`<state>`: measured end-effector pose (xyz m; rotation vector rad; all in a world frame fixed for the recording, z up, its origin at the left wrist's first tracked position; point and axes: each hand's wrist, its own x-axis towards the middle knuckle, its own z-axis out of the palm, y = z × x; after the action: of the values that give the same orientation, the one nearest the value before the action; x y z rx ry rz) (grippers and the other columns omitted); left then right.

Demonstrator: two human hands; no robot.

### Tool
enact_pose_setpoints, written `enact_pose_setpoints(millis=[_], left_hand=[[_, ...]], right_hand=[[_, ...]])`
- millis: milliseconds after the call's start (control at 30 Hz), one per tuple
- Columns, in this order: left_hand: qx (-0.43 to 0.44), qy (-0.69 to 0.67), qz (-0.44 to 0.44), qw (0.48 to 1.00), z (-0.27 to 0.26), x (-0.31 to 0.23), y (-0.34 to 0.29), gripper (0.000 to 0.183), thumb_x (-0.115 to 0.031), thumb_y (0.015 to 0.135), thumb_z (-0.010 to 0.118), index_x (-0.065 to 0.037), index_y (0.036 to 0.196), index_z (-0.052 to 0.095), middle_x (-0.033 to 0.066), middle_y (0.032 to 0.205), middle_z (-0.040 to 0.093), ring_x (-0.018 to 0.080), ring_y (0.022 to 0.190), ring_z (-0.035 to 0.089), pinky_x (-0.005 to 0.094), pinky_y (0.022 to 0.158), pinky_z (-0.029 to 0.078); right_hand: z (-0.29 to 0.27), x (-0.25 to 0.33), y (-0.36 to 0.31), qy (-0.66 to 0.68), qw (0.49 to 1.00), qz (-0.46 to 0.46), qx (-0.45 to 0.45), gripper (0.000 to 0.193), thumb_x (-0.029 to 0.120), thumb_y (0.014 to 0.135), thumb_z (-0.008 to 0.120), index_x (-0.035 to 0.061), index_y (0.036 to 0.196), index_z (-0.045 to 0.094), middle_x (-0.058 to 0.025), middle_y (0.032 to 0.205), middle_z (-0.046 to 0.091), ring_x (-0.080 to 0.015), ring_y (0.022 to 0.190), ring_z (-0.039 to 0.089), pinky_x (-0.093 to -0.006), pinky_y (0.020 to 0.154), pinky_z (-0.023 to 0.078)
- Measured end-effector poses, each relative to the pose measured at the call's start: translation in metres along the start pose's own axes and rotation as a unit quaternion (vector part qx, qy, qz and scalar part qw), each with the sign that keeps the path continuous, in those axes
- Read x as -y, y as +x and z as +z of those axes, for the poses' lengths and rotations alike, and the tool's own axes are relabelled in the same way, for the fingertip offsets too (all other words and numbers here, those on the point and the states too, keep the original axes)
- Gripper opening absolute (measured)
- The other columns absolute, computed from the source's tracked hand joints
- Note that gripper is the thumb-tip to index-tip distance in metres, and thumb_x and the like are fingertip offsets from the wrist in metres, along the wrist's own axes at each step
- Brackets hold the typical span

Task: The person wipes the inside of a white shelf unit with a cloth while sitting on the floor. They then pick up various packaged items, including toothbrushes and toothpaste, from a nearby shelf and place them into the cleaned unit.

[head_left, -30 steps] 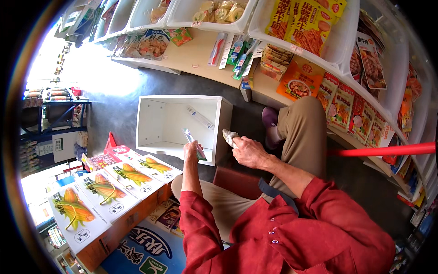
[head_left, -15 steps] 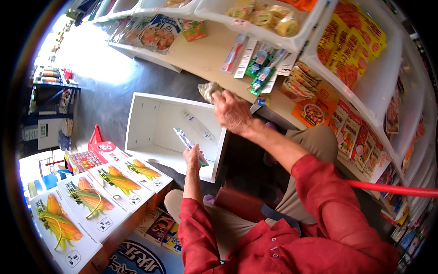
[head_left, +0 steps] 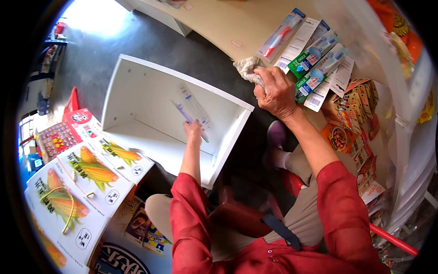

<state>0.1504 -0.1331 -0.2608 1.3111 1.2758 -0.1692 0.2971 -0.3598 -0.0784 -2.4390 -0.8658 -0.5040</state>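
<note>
A: Colours on the open box point(head_left: 182, 84)?
B: Plain white, walls and rim. Held toothbrush pack point(head_left: 182, 112): pale purple upper end. Second pack point(head_left: 195, 104): clear over whitish.
A: Shelf point(head_left: 214, 23)?
B: Beige. By its front edge, cloth point(head_left: 248, 68) is off-white with grey mottling. Further along: red-and-white toothbrush point(head_left: 278, 40), green-and-blue packs point(head_left: 310, 55), white cards point(head_left: 299, 43) with black barcode stripes. Toward its right-hand end: orange packet point(head_left: 338, 138), food-bowl print.
A: Cartons point(head_left: 101, 194)?
B: White, printed with yellow-orange corn and green leaves. Cord handles point(head_left: 72, 210): yellow.
A: Worn?
B: Plain red sleeves point(head_left: 342, 196), khaki trousers point(head_left: 301, 214), purple shoe point(head_left: 275, 137).
A: Floor point(head_left: 155, 34)?
B: Dark grey.
</note>
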Motion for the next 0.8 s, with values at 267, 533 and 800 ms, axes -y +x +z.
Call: enact_pose_setpoints(millis=[267,533,800], left_hand=[[-0.135,0.318,0.09,0.934,0.039,0.003,0.031,0.083,-0.027,0.066,0.07,0.001,0.127,0.022,0.024,0.116,0.04,0.036,0.106,0.044,0.0497,0.083,0.04],[-0.09,0.352,0.146,0.92,0.04,0.017,0.04,0.083,-0.007,0.068,0.065,-0.002,0.132,0.013,0.0252,0.118,0.038,0.0418,0.103,0.046,0.0491,0.082,0.042],[0.085,0.338,0.146,0.926,-0.015,0.016,0.046,0.08,0.0,0.061,0.061,-0.007,0.131,0.023,0.0215,0.1,0.058,0.0376,0.092,0.056,0.0423,0.083,0.044]], right_hand=[[0.004,-0.004,0.0,-0.011,1.0,0.011,0.007,0.032,0.008,0.062,0.057,0.0078,0.094,0.057,-0.0081,0.081,0.052,-0.0247,0.073,0.056,-0.0339,0.06,0.049],[0.008,0.003,0.003,0.009,1.0,0.019,0.008,0.034,0.004,0.059,0.057,0.0058,0.093,0.058,-0.0082,0.082,0.054,-0.0246,0.073,0.056,-0.0329,0.062,0.049],[0.008,0.002,0.003,0.008,1.0,0.027,-0.003,0.033,0.005,0.059,0.056,0.007,0.092,0.058,-0.0075,0.081,0.053,-0.0242,0.072,0.056,-0.0327,0.06,0.049]])
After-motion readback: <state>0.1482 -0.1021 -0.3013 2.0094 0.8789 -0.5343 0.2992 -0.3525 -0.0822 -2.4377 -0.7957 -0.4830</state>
